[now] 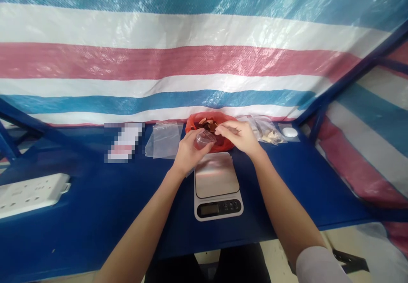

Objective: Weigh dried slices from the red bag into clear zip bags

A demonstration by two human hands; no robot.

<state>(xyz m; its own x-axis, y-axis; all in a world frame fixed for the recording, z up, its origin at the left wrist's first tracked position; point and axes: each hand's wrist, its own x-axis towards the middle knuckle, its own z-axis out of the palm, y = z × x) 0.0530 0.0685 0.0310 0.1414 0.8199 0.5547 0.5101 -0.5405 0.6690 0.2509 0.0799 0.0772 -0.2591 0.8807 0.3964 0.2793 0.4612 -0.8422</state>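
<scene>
Woven plastic sheeting (191, 62) in blue, white and pink stripes fills the whole far side, from 10 to 2 o'clock. Below it the dark blue tabletop (95, 215) carries everything you work with. A white power strip (30, 193) lies at 9 o'clock, well apart from your hands. Dead centre, at 6 o'clock from your fingers, sits the white scale (217, 186), its steel plate bare. Straight beyond it at 12 o'clock is the red bag (193, 123), open, with brown pieces (208, 124) in it. Empty clear zip bags (164, 139) lie at 11 o'clock, and filled clear bags (266, 132) at 1 o'clock. Your left hand (188, 151) is wrapped around the small clear cup (204, 138), held in the air between the scale's far edge and the red bag. Your right hand (240, 136) is just beside the cup at 3 o'clock, its fingers drawn together in a pinch; whether they carry a piece is too small to tell. The cup is transparent, thin-walled and looks empty, and seems tipped with its mouth toward 2 o'clock, facing that right hand.
</scene>
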